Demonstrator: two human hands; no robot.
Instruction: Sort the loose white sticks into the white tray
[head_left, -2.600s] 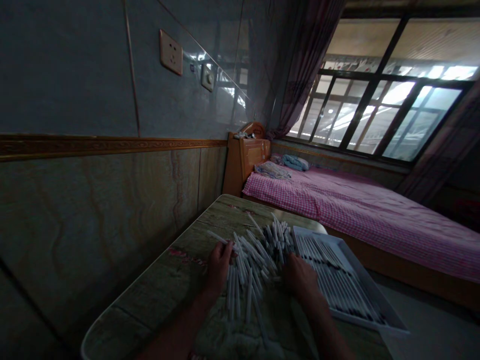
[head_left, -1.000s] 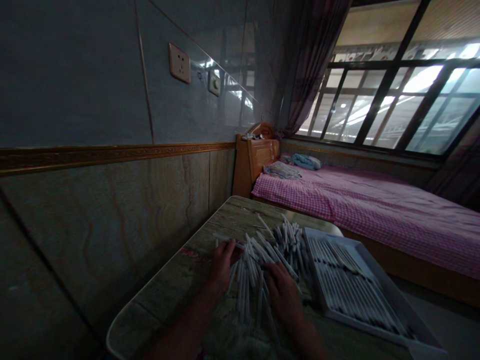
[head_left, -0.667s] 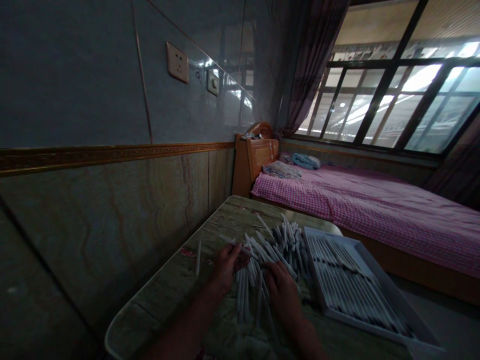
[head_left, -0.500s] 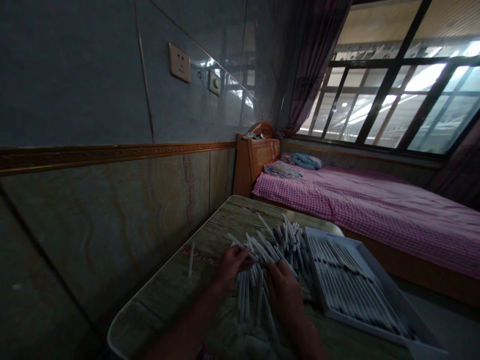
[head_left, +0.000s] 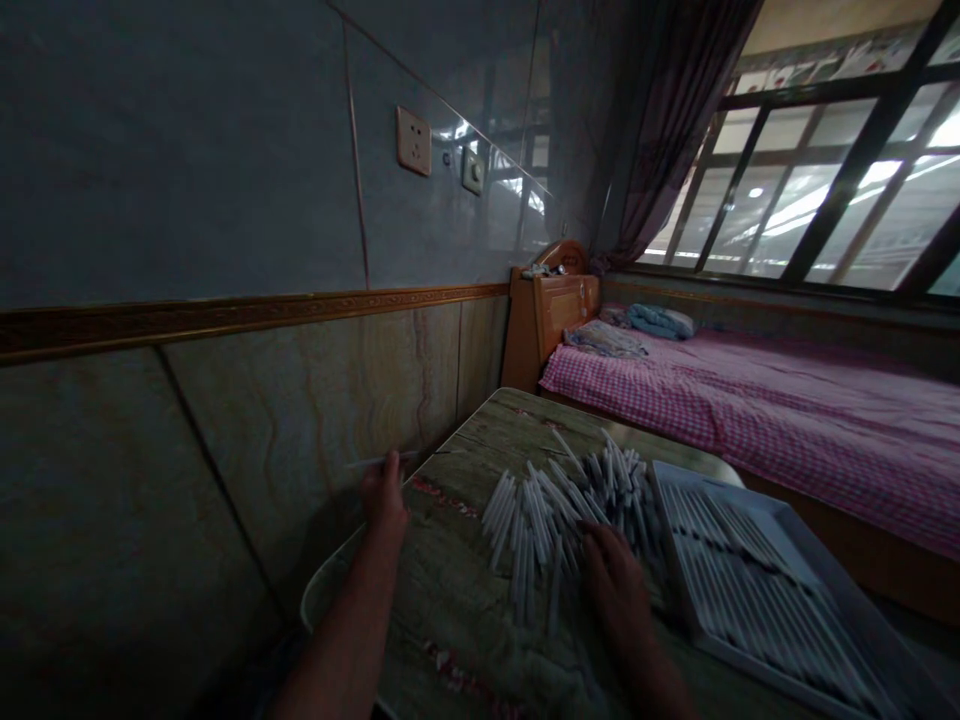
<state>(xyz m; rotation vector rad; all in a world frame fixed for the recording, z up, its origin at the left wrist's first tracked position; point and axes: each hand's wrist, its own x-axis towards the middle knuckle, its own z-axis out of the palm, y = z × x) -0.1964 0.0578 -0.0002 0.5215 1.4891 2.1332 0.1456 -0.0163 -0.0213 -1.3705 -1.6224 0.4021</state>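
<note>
My left hand (head_left: 384, 497) is raised over the table's left edge, its fingers pinched on a thin pale pen-like stick. The stick lies nearly level and its dark, narrow end points right. On the table, my right hand (head_left: 616, 575) rests at the right side of a heap of white tubes (head_left: 531, 520), fingers curled in. What its fingertips hold, if anything, is hidden. Behind that hand, more tubes with dark parts (head_left: 619, 485) are bunched together. To the right, a shallow white tray (head_left: 806, 535) holds rows of white pen-like sticks with black ends.
The marble-patterned table (head_left: 450, 600) has rounded corners and stands near a tiled wall (head_left: 247, 420). Beyond it is a bed (head_left: 765, 400) with a pink checked sheet and a wooden headboard (head_left: 559, 300). A socket (head_left: 414, 141) is on the wall.
My left hand has moved left, away from the heap, and now holds the thin stick out. The lone tube at the table's left is gone from its place. The view has turned left.
</note>
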